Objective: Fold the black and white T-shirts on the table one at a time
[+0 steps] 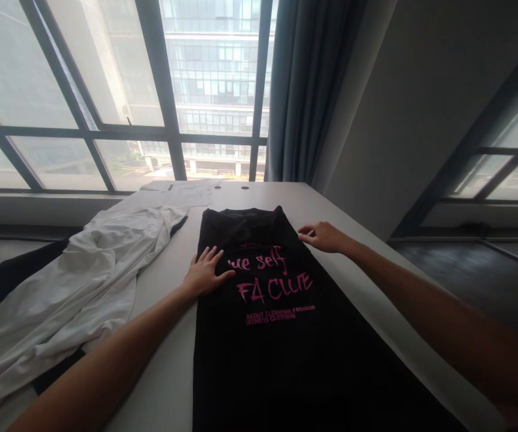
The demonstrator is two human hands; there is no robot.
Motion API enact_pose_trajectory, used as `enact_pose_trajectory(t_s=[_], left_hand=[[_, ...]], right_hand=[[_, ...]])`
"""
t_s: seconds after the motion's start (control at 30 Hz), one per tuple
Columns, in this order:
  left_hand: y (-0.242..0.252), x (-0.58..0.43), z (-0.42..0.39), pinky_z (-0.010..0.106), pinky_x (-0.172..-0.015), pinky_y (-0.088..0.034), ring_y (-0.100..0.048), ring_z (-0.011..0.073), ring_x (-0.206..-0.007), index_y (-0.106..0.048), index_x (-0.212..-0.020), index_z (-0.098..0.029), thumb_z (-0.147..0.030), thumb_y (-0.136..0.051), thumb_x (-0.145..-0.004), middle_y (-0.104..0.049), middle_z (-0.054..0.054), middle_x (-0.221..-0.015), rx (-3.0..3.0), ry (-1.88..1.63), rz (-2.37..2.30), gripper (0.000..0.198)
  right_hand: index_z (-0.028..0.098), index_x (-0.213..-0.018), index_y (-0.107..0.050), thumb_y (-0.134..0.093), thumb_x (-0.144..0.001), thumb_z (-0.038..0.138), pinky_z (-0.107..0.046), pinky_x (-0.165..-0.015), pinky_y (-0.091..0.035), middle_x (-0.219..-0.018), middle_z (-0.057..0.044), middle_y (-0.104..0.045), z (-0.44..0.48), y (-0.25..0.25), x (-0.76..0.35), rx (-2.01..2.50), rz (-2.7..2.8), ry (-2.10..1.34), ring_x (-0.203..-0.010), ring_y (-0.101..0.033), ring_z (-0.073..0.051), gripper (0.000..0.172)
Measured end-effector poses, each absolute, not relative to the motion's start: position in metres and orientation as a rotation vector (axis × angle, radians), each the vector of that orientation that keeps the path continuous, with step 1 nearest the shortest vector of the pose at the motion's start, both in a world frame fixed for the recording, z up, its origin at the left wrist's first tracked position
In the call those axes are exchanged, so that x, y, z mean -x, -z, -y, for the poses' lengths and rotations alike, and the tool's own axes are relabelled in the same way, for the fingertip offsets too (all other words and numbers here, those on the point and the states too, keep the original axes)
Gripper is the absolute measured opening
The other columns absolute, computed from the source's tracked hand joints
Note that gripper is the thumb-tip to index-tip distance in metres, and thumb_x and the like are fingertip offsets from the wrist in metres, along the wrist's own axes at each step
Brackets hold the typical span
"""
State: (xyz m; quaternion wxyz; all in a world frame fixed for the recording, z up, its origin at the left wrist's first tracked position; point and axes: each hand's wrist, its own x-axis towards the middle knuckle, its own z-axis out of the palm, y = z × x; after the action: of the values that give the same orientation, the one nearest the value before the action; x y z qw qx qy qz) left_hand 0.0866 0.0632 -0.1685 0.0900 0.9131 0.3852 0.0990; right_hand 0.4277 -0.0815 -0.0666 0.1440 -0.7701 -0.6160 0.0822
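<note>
At the far left, a crumpled white garment (83,282) is lying over a dark cloth (11,270) on the pale table (168,372). Some sheets of paper (191,193) are sitting beyond it near the window, beside 2 small round holes in the tabletop.

The left hand (205,273) is pressing palm down on the left edge of the black T-shirt (277,360). Its fingers are spread apart and closing on nothing. The shirt is lying flat in the middle of the table as a long narrow strip, seemingly with its sides turned in. It is running from the near edge towards the window, with pink lettering (272,282) facing up between the 2 hands.

The right hand (324,236) is resting at the shirt's right edge, a little further up than the left. Its fingers are reaching onto the cloth, but in this dim view I cannot tell whether they are lying flat or pinching the fabric. A grey-blue curtain (304,90) is hanging behind, to the right of the window.

As I judge it, the hands are smoothing and steadying the narrowed shirt. Any further handling is calling for a real hold on the cloth rather than flat palms, with both side edges kept straight.
</note>
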Motion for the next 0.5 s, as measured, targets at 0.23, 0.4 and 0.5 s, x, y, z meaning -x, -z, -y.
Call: enact_pose_trajectory(t_s=[0.23, 0.4, 0.5], left_hand=[[0.162, -0.090, -0.057, 0.057, -0.120, -0.016, -0.024, 0.0368, -0.150, -0.046, -0.150, -0.021, -0.065, -0.053, -0.090, -0.031, 0.013, -0.162, -2.849, -0.438, -1.136, 0.075], [0.116, -0.079, 0.014, 0.043, -0.100, -0.046, -0.059, 0.0306, -0.117, -0.071, -0.113, -0.019, -0.052, -0.054, -0.094, -0.065, 0.013, -0.125, -2.977, -0.470, -0.846, 0.042], [0.091, -0.055, 0.080, 0.034, -0.074, -0.051, -0.066, 0.0237, -0.088, -0.070, -0.095, -0.020, -0.061, -0.055, -0.091, -0.069, 0.007, -0.102, -2.866, -0.178, -0.652, 0.044]], right_hand=[[0.017, -0.113, -0.069, -0.063, -0.087, 0.056, -0.031, -0.071, -0.050, -0.105, -0.011, -0.072, 0.252, 0.085, -0.376, 2.560, 1.720, -0.421, -0.089, -0.069, -0.025, 0.047], [0.018, -0.107, -0.071, -0.057, -0.093, 0.030, -0.031, -0.071, -0.047, -0.108, -0.011, -0.071, 0.270, 0.097, -0.346, 2.728, 1.727, -0.214, -0.092, -0.068, -0.025, 0.023], [0.017, -0.105, -0.072, -0.053, -0.095, 0.028, -0.031, -0.071, -0.047, -0.105, -0.011, -0.072, 0.265, 0.081, -0.351, 2.708, 1.711, -0.214, -0.093, -0.068, -0.024, 0.024]])
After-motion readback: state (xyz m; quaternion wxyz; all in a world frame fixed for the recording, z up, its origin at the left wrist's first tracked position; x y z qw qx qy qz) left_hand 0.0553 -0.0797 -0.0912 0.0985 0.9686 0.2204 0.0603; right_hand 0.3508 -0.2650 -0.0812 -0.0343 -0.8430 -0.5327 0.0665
